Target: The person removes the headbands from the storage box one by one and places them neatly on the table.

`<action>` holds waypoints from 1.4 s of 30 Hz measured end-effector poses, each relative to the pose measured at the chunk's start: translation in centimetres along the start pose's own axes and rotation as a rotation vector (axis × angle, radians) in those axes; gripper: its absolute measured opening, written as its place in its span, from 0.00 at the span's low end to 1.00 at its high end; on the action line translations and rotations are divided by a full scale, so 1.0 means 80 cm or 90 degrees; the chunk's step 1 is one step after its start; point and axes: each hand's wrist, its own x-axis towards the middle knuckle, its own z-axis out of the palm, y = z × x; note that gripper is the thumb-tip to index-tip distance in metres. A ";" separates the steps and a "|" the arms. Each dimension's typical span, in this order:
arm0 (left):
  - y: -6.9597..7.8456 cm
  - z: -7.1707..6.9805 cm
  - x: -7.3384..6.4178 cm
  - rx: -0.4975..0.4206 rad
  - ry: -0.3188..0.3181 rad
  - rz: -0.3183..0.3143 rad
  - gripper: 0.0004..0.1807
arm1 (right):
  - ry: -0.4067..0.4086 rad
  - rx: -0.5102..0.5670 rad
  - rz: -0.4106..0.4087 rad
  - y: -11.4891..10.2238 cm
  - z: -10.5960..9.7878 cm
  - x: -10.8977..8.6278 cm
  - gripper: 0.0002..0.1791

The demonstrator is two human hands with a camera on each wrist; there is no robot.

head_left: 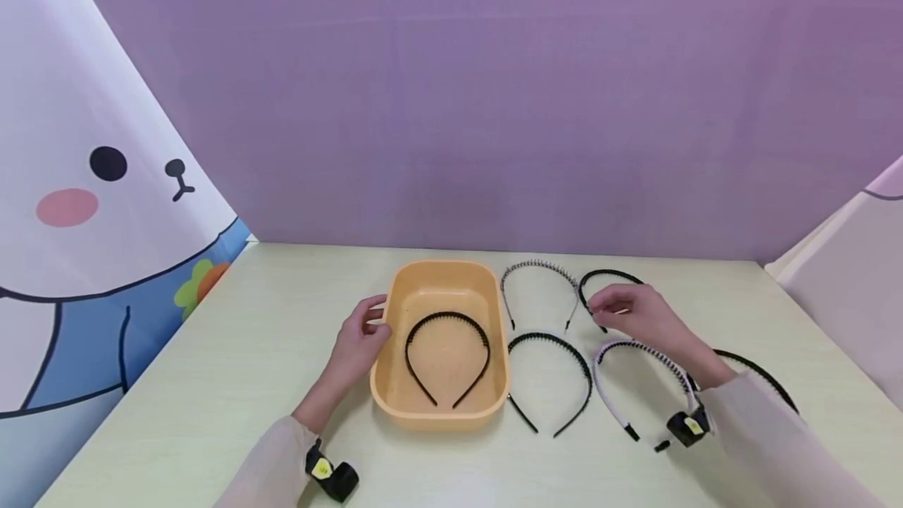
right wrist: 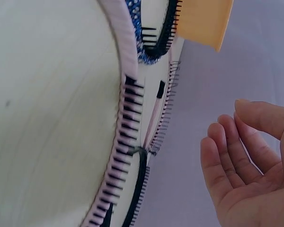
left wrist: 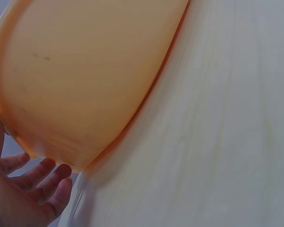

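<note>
A tan-orange plastic basket (head_left: pixel 447 411) stands on the table with a black toothed headband (head_left: pixel 451 313) lying inside. At its left side my left hand (head_left: pixel 357 342) holds it, thumb at the rim, fingers against the outer wall (left wrist: pixel 80 75). To the right, my right hand (head_left: pixel 638 312) hovers over the headbands, its fingers loosely bent with nothing between them; the right wrist view shows the bare palm and fingers (right wrist: pixel 220 161). Nearest below it are a pale lilac headband (head_left: pixel 598 382) with black teeth and a black headband (head_left: pixel 614 272), partly covered by the hand.
Behind the basket's right side lies a thin spiky headband (head_left: pixel 536 263). A dark headband (head_left: pixel 543 335), blue and glittery in the right wrist view, lies against the basket's right side. Another black headband (head_left: pixel 765 375) is partly under the right forearm. A purple cloth (head_left: pixel 451 116) hangs behind the table.
</note>
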 end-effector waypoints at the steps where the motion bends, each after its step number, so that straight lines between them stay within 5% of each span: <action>1: 0.000 0.000 0.000 0.001 0.000 0.000 0.28 | 0.002 0.000 -0.006 -0.002 0.002 0.002 0.10; 42: -0.001 -0.003 -0.002 0.006 0.007 0.000 0.28 | -0.046 0.032 -0.063 -0.058 0.070 0.063 0.08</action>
